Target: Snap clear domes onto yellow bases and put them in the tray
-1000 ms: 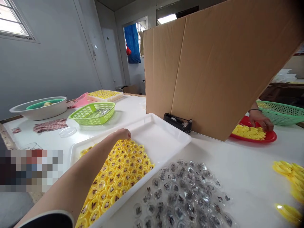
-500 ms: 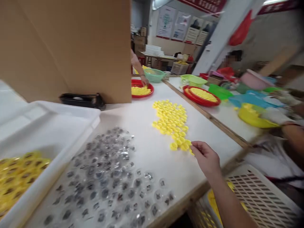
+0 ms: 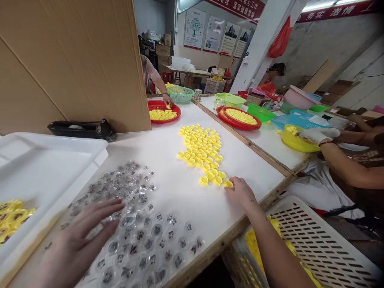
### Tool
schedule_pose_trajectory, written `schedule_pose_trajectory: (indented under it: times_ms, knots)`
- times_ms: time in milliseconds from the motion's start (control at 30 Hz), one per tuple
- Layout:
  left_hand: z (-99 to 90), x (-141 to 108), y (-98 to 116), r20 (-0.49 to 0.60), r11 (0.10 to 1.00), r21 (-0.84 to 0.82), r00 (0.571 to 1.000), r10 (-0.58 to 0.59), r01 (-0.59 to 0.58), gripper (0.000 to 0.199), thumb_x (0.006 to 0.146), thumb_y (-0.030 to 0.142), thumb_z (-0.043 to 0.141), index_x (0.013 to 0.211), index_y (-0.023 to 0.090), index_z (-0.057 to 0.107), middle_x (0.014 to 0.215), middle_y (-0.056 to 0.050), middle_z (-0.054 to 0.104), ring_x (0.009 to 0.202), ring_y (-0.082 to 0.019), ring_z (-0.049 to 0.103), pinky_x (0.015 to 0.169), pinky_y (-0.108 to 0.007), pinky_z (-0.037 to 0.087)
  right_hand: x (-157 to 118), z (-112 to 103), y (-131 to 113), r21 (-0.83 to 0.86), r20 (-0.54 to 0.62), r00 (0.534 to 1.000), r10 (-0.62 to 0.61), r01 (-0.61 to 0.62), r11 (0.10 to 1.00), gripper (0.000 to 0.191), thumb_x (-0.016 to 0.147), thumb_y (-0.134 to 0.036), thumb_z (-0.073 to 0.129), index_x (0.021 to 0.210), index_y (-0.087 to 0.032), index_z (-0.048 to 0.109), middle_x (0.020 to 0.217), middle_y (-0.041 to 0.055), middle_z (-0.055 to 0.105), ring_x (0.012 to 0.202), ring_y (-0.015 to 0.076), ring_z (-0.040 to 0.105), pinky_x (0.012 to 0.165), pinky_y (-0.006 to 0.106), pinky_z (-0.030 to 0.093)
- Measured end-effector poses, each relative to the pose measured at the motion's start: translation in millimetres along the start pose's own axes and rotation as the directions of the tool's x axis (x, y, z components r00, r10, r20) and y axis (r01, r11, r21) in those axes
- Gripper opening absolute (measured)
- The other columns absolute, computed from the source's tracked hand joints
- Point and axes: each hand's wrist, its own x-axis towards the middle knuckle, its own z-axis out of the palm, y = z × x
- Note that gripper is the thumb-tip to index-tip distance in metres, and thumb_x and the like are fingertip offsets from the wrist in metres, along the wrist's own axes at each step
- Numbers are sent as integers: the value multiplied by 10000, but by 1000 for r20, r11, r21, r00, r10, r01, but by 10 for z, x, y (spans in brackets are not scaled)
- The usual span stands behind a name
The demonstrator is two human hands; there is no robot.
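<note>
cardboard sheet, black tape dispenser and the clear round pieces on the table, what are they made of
Cardboard sheet: matt brown corrugated card, judging by its creases and fine ridges.
Black tape dispenser: probably hard plastic, smooth with a slight sheen, though painted metal is possible.
Clear round pieces: likely thin, glossy plastic, since they are see-through with bright glints.

Over on the far wall, a red banner reads "管理" and "落实健康营销"; another banner, far right, says "务实 激情". The posters' small print is too tiny to read.
</note>
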Motion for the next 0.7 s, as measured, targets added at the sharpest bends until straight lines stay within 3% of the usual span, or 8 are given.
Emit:
schedule_pose_trajectory:
  times_ms: [133,233,300,367,433,500,633,700]
  knots:
    - [362,-55,333,188,947,-212,961,-201,240,322,802,465,534,1045,283,640,1057,-38,657,858,-218,618,731,-328,512,-246,124,-165,82,125,979,-164,155,985,192,729,-186,550,919,-175,573,825,37,573,732,188,557,688,310,436]
    - [516,-24,490,269,833,-356,901,-341,422,342,822,427,510,1061,206,613,932,-75,660,722,-188,603,612,-292,492,-555,182,-604,223,202,908,-368,323,920,205,735,-155,552,933,-210,560,860,9,573,754,154,559,708,269,443]
    - [579,1,531,380,688,-509,852,-360,518,368,838,426,502,1107,185,578,973,-89,645,711,-171,602,618,-288,493,-736,176,-1007,368,191,837,-512,422,828,219,744,-126,550,943,-217,559,885,10,575,802,150,561,727,260,443]
    - [624,17,537,509,451,-674,810,-290,585,411,848,443,505,1168,187,539,1051,-104,622,740,-161,613,651,-289,506,-844,155,-1406,497,124,764,-633,504,706,231,743,-103,566,947,-213,564,890,18,575,826,153,563,731,264,444]
    - [655,25,513,575,212,-769,797,-183,603,413,837,422,551,1170,179,542,1058,-109,616,745,-143,612,662,-268,510,-863,147,-1706,572,84,699,-710,550,609,222,754,-107,586,947,-216,575,891,18,582,826,150,568,721,261,449]
    - [669,32,459,570,69,-809,808,-150,584,369,807,371,615,1101,151,580,980,-99,629,710,-122,604,634,-229,503,-809,168,-1850,613,76,671,-737,552,565,242,759,-135,626,981,-216,577,897,16,592,820,141,573,710,249,458]
    - [637,65,281,486,20,-856,818,-308,516,342,763,336,672,1036,145,596,880,-65,626,681,-131,626,586,-201,497,-654,298,-1803,501,142,694,-706,565,656,167,783,-150,637,938,-178,584,863,21,579,749,122,572,670,235,457]
    - [607,86,202,433,34,-878,823,-367,477,338,761,338,673,1032,152,596,871,-53,622,675,-134,635,576,-197,499,-625,382,-1760,395,213,670,-711,606,690,106,790,-111,612,873,-176,600,844,22,560,715,125,560,653,249,443]
